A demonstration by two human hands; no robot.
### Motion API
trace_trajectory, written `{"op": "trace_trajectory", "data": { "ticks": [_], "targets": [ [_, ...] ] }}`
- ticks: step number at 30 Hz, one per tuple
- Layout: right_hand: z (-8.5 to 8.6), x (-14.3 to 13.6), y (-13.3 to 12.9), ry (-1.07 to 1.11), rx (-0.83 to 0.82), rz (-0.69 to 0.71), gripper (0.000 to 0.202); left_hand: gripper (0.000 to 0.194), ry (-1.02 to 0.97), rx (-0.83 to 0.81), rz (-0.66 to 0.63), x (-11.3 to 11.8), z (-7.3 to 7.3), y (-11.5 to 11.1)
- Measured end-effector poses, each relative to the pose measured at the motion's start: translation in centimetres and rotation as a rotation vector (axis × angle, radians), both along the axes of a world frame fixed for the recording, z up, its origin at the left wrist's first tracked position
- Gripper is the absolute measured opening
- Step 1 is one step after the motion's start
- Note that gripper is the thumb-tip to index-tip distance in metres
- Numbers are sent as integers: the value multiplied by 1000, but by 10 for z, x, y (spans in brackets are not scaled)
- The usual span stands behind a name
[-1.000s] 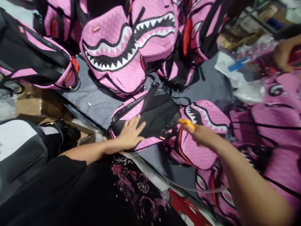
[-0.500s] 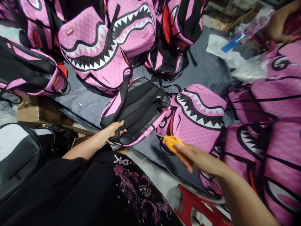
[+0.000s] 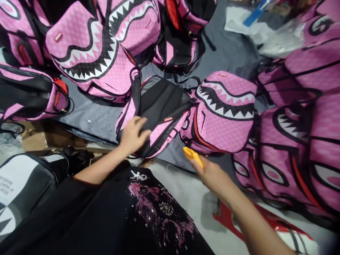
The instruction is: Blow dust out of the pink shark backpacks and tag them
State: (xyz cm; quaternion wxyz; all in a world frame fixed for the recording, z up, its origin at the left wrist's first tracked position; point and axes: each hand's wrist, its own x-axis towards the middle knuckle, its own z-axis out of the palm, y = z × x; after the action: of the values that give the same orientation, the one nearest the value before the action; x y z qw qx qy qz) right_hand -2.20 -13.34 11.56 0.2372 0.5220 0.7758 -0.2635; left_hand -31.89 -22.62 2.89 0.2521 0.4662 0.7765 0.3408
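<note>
- Nearby on the left, a white, grey and black bag (image 3: pixel 33 177) stands below the table's edge, with a cardboard box (image 3: pixel 33 136) just beyond it.
- Farther left, a backpack with a black back (image 3: pixel 23 92) lies on the grey cloth (image 3: pixel 231 47), close to the table's near edge.
- Left of centre on the far side, a large shark-mouth backpack (image 3: pixel 87 55) leans among others; a strip of cloth shows between it and the near edge.
- Next comes the person's left hand (image 3: pixel 134 136), open, thumb apart from the fingers, over the near left corner of the middle backpack. Blur hides whether it touches.
- The middle backpack (image 3: pixel 162 97) lies back side up, black panel and straps showing, its near end right by the table's edge.
- To its right, the right hand (image 3: pixel 205 171) is closed around a yellow tool (image 3: pixel 193 157), near the table edge and apart from the middle backpack.
- Just beyond that hand, a smaller shark-mouth backpack (image 3: pixel 225 113) nearly meets the middle one at the far end; nearer, a wedge of cloth separates them.
- Far right, cloth stretches to a white plastic sheet (image 3: pixel 247 30) bearing a blue strip (image 3: pixel 257 13).
- At right, crowded pink backpacks (image 3: pixel 292 156) close off that side; a red object (image 3: pixel 225 219) sits low, nearer.
</note>
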Motion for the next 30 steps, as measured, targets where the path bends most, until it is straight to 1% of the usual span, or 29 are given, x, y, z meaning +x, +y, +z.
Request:
{"op": "trace_trajectory", "data": {
  "ticks": [1, 2, 3, 4, 5, 6, 8, 10, 12, 14, 15, 17, 19, 22, 24, 26, 28, 30],
  "targets": [
    [-5, 0, -24, -34, -49, -6, 52, 45, -138, 69, 190, -23, -1, -2],
    [-10, -3, -49, -83, -87, -5, 49, 35, -327, 64, 379, -44, -5, -2],
    [-15, -8, -72, -134, -109, 0, 46, 24, -537, -3, 537, -62, -12, -2],
    [-22, -15, -93, -181, -108, 2, 43, 15, -734, -107, 641, -77, -19, 1],
    [-31, -24, -110, -226, -96, -1, 41, 13, -891, -217, 690, -88, -27, 4],
    [-40, -35, -123, -264, -74, -11, 41, 16, -995, -306, 696, -96, -35, 7],
    [-65, -58, -137, -293, 12, -36, 44, 19, -1077, -386, 654, -104, -47, 12],
    [-94, -78, -139, -263, 120, -43, 48, 21, -1141, -425, 641, -108, -53, 14],
    [-125, -92, -135, -208, 221, -44, 53, 22, -1202, -450, 630, -111, -55, 13],
    [-151, -99, -133, -157, 303, -59, 58, 19, -1257, -455, 622, -114, -55, 10],
    [-162, -99, -133, -137, 335, -67, 60, 17, -1281, -445, 622, -114, -56, 9],
    [-177, -97, -134, -109, 376, -77, 61, 14, -1314, -400, 629, -110, -59, 9],
    [-185, -94, -134, -96, 390, -81, 59, 18, -1365, -330, 638, -103, -64, 10],
    [-185, -92, -130, -96, 371, -79, 54, 28, -1526, -243, 623, -94, -74, 12],
    [-181, -91, -126, -104, 341, -63, 53, 34, -1631, -198, 575, -93, -80, 9],
    [-175, -90, -124, -111, 314, -55, 53, 41, -1687, -144, 512, -95, -86, 4],
    [-166, -88, -126, -124, 276, -96, 50, 48, -1727, -95, 460, -95, -92, -1],
    [-156, -84, -133, -159, 213, -178, 46, 55, -1763, -71, 416, -94, -95, -4]
  ]
}}
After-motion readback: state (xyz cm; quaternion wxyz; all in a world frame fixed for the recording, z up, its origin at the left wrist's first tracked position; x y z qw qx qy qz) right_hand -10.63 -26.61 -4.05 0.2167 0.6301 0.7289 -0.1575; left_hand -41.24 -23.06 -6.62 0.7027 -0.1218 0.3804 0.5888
